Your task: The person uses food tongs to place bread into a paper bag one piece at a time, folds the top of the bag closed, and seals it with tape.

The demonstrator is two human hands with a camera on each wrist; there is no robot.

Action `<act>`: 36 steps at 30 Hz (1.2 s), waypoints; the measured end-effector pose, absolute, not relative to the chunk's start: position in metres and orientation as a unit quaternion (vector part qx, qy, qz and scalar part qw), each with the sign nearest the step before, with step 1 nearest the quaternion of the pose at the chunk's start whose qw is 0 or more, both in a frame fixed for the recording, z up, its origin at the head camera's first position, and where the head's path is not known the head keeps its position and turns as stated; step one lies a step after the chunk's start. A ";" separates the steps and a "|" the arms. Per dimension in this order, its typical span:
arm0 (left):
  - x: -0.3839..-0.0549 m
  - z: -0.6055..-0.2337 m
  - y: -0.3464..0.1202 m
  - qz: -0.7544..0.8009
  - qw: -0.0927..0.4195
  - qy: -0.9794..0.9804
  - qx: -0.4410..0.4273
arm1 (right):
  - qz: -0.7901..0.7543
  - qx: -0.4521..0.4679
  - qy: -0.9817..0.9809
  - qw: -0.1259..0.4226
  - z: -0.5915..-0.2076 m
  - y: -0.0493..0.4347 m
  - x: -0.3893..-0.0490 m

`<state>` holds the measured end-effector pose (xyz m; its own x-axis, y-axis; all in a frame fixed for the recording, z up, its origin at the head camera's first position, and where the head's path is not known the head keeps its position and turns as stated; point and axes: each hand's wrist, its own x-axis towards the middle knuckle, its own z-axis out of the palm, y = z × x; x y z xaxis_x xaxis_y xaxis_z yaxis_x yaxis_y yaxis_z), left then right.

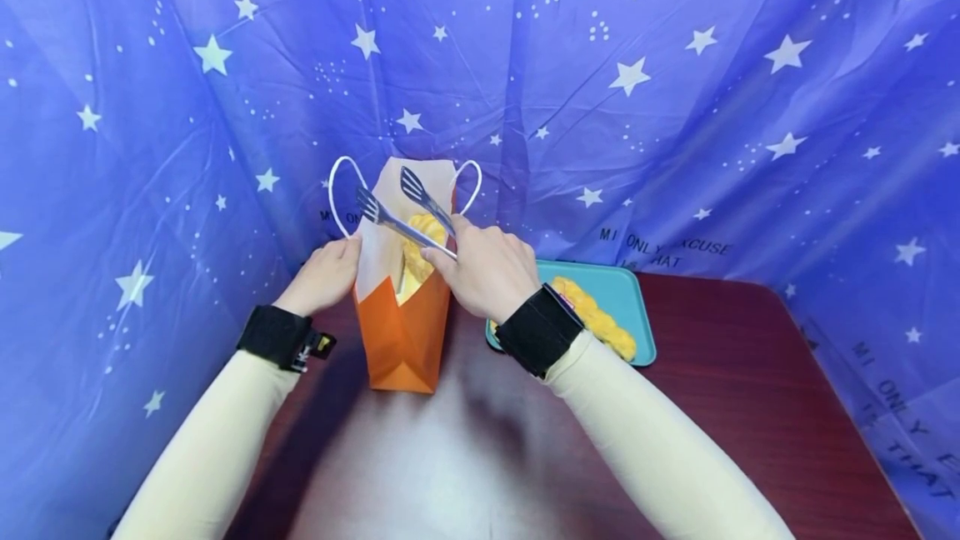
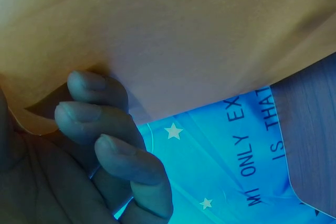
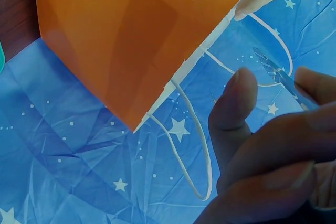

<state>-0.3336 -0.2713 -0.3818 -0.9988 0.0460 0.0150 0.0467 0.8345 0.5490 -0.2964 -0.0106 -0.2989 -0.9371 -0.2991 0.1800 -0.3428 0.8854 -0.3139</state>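
An orange paper bag [image 1: 397, 348] with a white inside and white cord handles stands upright on the table. My left hand [image 1: 322, 277] grips its left rim; in the left wrist view the fingers [image 2: 100, 119] curl at the edge of the paper. Metal tongs [image 1: 412, 232] with slotted ends are in my right hand [image 1: 491, 269], held over the bag's mouth with their tips spread apart. Inside the bag sits a yellow twisted bread [image 1: 422, 244], its lower part hidden by the front panel. The right wrist view shows the bag's orange side [image 3: 131, 40] beside the right hand's fingers.
Right of the bag lies a teal tray [image 1: 640, 315] bearing another yellow twisted bread [image 1: 603, 323], partly covered by the right wrist. Both are on a dark red table [image 1: 735, 382]. A blue star-printed cloth [image 1: 525, 65] hangs behind and at both sides.
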 end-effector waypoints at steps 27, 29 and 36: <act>-0.332 -0.382 -0.269 -0.287 0.011 -0.957 -0.029 | 0.253 0.224 -0.938 0.073 -0.319 0.098 -0.249; -0.332 -0.381 -0.269 -0.289 0.004 -0.957 -0.028 | 0.259 0.215 -0.939 0.073 -0.322 0.108 -0.247; -0.331 -0.380 -0.267 -0.291 0.003 -0.956 -0.029 | 0.278 0.162 -0.946 0.045 -0.333 0.138 -0.242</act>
<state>-0.3305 -0.2668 -0.3805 -0.9983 0.0530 0.0221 0.0563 0.8286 0.5571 -0.2424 0.1379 -0.3327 -0.9433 -0.2820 0.1751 -0.3319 0.7930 -0.5109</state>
